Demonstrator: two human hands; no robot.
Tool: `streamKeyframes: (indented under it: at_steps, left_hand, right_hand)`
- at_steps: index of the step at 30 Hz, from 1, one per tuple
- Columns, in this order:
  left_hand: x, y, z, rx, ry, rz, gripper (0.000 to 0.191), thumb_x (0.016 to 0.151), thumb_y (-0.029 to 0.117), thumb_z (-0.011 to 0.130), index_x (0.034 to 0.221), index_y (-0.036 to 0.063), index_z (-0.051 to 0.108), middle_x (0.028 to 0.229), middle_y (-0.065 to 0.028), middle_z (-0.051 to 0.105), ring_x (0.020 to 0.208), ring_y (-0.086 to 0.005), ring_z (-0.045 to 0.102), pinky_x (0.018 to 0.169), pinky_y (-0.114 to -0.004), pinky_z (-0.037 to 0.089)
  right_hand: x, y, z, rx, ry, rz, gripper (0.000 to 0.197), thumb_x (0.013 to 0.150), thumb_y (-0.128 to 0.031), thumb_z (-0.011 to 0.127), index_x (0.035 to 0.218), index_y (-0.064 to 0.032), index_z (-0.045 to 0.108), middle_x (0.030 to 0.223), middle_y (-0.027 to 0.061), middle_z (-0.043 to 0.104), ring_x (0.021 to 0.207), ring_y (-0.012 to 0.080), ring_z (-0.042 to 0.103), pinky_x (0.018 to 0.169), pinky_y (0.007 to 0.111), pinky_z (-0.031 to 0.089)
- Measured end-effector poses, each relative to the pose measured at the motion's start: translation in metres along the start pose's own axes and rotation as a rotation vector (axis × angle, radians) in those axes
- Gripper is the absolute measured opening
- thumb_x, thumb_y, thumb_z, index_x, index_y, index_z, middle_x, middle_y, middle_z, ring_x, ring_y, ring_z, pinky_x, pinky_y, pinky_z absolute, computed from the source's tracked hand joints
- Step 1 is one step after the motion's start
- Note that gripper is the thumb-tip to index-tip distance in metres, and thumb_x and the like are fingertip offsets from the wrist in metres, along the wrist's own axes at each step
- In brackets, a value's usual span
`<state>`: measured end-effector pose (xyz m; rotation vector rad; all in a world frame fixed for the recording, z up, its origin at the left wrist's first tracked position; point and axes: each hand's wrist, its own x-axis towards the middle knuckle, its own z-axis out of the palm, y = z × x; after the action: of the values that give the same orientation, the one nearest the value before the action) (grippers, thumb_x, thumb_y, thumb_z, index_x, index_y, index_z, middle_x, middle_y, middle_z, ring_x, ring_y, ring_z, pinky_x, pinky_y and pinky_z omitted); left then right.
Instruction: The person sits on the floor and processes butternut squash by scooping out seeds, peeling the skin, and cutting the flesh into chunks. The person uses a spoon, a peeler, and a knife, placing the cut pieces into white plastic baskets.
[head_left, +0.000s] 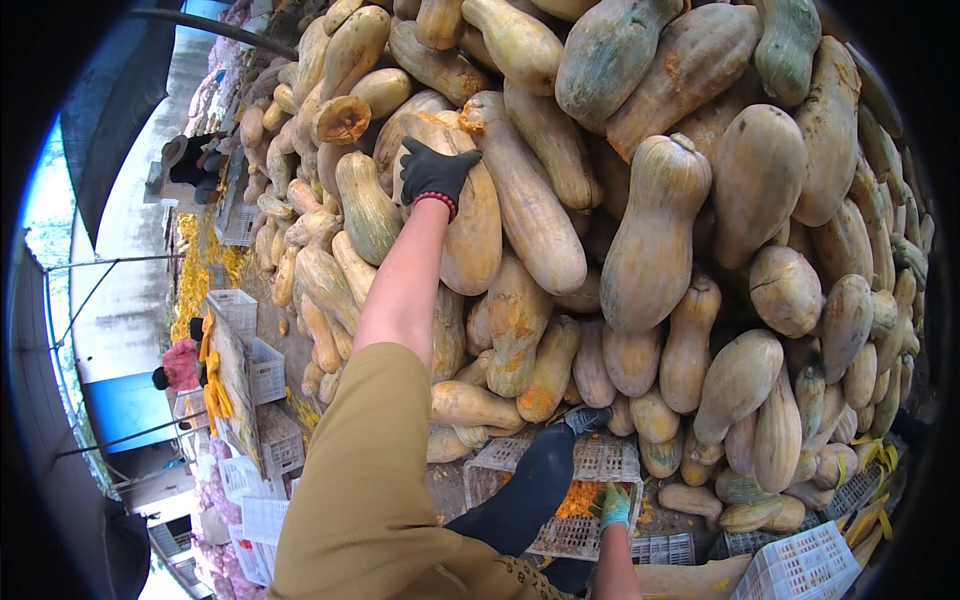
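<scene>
My left hand (435, 176), in a black glove with a red bead bracelet at the wrist, is stretched out onto the upper end of a large tan squash (471, 240). Its fingers and thumb are spread around the squash, which lies in a high heap of similar long squashes (652, 240). Low in the view, my right hand (613, 506) wears a green glove and is at the right side of a pale plastic crate (480, 487). Orange pulp (579, 498) lies inside that crate. Whether the right fingers grip the crate is unclear.
My dark-trousered leg (517, 495) crosses the crate, with the shoe (587, 418) against the heap. A white crate (799, 566) stands at lower right. On the left are a work table (238, 390), stacked crates (268, 371) and two people (181, 365) at work.
</scene>
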<state>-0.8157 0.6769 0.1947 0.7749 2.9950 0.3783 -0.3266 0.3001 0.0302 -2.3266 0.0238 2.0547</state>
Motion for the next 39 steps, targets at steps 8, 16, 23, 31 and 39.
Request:
streamKeyframes:
  at_steps: [8,16,23,31,39]
  left_hand:
    - [0.052,-0.094,0.002,-0.525,-0.068,0.376,0.116,0.053,0.042,0.086,0.139,-0.0014,0.020,0.130,-0.0239,0.044,0.119,-0.0318,0.046,0.100,-0.035,0.037]
    - [0.027,-0.107,-0.013,-0.380,0.113,0.216,0.093,0.065,0.049,0.076,0.134,0.0014,0.035,0.131,-0.0193,0.044,0.121,-0.0319,0.044,0.102,-0.044,0.033]
    - [-0.104,-0.081,0.001,0.581,-0.309,1.233,0.070,0.065,0.049,0.070,0.121,0.0105,0.053,0.132,-0.0095,0.042,0.135,-0.0319,0.022,0.094,-0.074,0.015]
    - [-0.095,-0.151,0.012,0.546,0.118,1.439,0.050,0.065,0.038,0.068,0.112,0.0271,0.057,0.131,0.0015,0.043,0.135,-0.0225,0.022,0.082,-0.078,0.020]
    - [-0.085,-0.132,0.014,0.503,-0.078,1.080,0.054,0.061,0.043,0.070,0.111,0.0238,0.059,0.136,-0.0021,0.040,0.136,-0.0289,0.019,0.080,-0.083,0.014]
  right_hand:
    - [0.000,0.012,-0.004,0.002,0.010,-0.007,0.030,0.089,-0.029,0.056,0.111,-0.0074,0.052,0.084,0.0076,0.058,0.063,0.0203,0.058,0.050,0.038,0.051]
    - [-0.005,-0.005,-0.005,0.034,-0.042,-0.053,0.022,0.090,-0.029,0.054,0.102,-0.0110,0.053,0.078,0.0065,0.055,0.061,0.0215,0.057,0.047,0.040,0.051]
    - [-0.004,0.014,-0.026,0.100,0.043,0.017,0.019,0.089,-0.033,0.054,0.096,-0.0151,0.054,0.072,0.0057,0.056,0.058,0.0231,0.055,0.048,0.040,0.049]
    - [0.009,0.020,-0.057,0.082,0.033,0.009,0.021,0.088,-0.035,0.056,0.097,-0.0160,0.055,0.073,0.0064,0.058,0.059,0.0253,0.057,0.052,0.045,0.050]
    - [0.014,0.030,-0.097,-0.116,0.228,0.119,0.029,0.089,-0.037,0.054,0.105,-0.0129,0.055,0.071,0.0079,0.056,0.058,0.0259,0.056,0.049,0.043,0.049]
